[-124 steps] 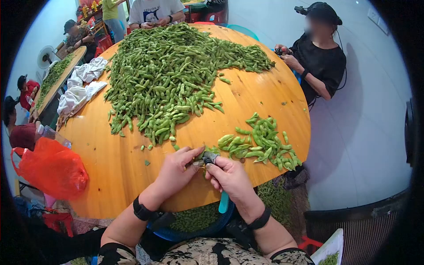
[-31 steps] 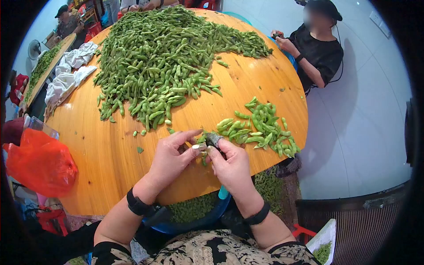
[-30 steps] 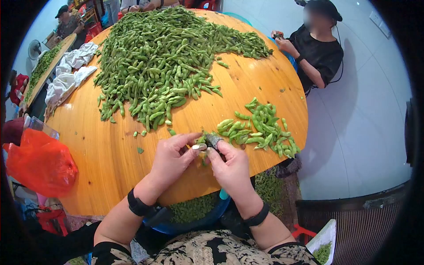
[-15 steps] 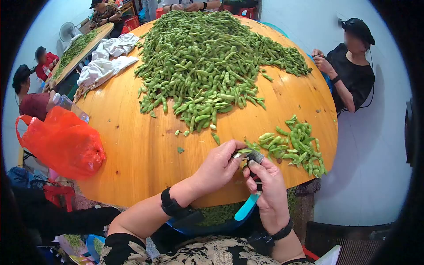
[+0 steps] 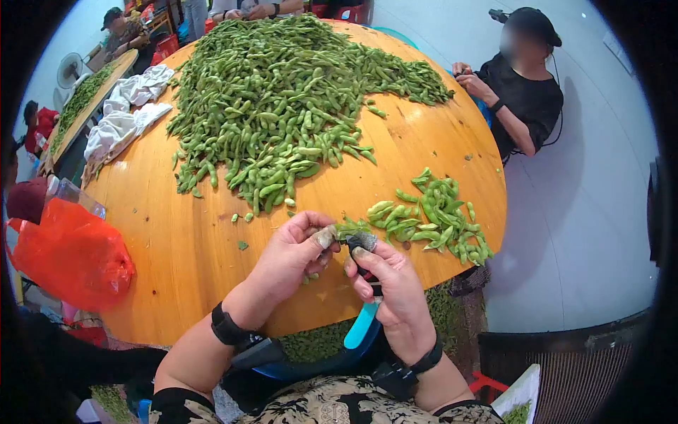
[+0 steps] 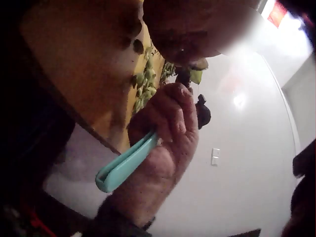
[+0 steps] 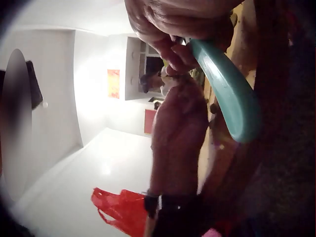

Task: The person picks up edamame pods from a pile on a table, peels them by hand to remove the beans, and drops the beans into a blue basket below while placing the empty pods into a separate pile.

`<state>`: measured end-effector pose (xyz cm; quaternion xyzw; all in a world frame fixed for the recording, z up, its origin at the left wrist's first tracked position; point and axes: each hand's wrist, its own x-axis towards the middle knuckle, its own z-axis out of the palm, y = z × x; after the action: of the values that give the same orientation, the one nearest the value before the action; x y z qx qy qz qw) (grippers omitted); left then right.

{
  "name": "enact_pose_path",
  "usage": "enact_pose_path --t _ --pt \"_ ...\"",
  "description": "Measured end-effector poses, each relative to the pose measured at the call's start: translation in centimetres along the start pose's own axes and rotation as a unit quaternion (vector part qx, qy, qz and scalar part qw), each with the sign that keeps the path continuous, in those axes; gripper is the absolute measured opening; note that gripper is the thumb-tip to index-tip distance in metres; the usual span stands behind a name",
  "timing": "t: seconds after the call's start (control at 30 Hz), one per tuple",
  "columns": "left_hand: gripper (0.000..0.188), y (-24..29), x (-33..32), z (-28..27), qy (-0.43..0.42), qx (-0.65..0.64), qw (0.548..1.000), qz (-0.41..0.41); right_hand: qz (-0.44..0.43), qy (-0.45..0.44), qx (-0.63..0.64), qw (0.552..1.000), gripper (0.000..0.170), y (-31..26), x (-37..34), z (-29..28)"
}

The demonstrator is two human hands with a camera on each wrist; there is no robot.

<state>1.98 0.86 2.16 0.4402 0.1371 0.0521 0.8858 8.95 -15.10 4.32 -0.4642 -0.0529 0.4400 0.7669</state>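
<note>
The 2 hands of the person meet above the near edge of the wooden tabletop (image 5: 187,283). The left hand (image 5: 295,253) pinches a small green pod (image 5: 347,230) between thumb and fingers, and this pod lies just before the right hand (image 5: 390,284). The right fingers are curled around a turquoise-handled tool (image 5: 361,326), whose handle comes out under the palm and slants down (the left wrist view shows this handle clearly). At the right fingertips there is a dark and grey piece (image 5: 364,242); I cannot tell if it is a finger cover or a part of the tool.

Beyond the hands, the large heap of pods (image 5: 268,113) covers the far part of the tabletop. The smaller group of pods (image 5: 445,220) lies to the right, near the edge and well apart from the heap.

At the left side are a red plastic bag (image 5: 76,256) and, farther, white cloths (image 5: 116,128). A blue tub (image 5: 304,372) with green stuff stands below the edge, and a person in black (image 5: 526,106) is at the right side of the tabletop.
</note>
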Motion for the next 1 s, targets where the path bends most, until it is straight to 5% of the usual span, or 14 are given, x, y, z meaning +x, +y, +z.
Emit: enact_pose_path --t 0.07,0.2,0.27,0.6,0.67,0.8,0.87,1.0 --pt "0.016 -0.3 -0.2 0.1 0.059 0.150 0.987 0.018 -0.011 0.010 -0.012 1.000 0.016 0.6 0.0 -0.2" --pt "0.013 -0.6 -0.5 0.6 0.068 0.212 0.974 0.035 -0.052 0.070 -0.096 0.992 0.018 0.9 -0.8 0.9" --pt "0.012 -0.8 -0.7 1.0 0.040 0.256 0.959 0.115 -0.067 0.058 -0.084 0.992 0.017 0.8 -0.8 0.8" --pt "0.010 -0.9 -0.7 0.9 0.010 0.275 0.957 0.089 0.067 -0.040 0.092 0.993 0.015 0.3 -0.4 -2.1" --pt "0.012 -0.9 -0.7 0.7 0.013 0.390 0.912 0.128 0.079 -0.037 0.098 0.991 0.015 0.3 -0.4 -2.2" --pt "0.014 -1.1 -0.8 0.9 0.002 0.386 0.914 0.124 0.026 -0.005 0.022 0.999 0.017 0.6 -0.9 -1.2" --pt "0.015 -2.3 -0.3 0.1 -0.006 0.360 0.910 0.205 -0.004 0.007 -0.015 1.000 0.018 0.5 -1.1 -1.0" --pt "0.014 -1.4 -0.8 0.3 -0.016 0.372 0.915 0.153 -0.002 -0.015 0.003 1.000 0.018 0.6 -0.8 -1.6"
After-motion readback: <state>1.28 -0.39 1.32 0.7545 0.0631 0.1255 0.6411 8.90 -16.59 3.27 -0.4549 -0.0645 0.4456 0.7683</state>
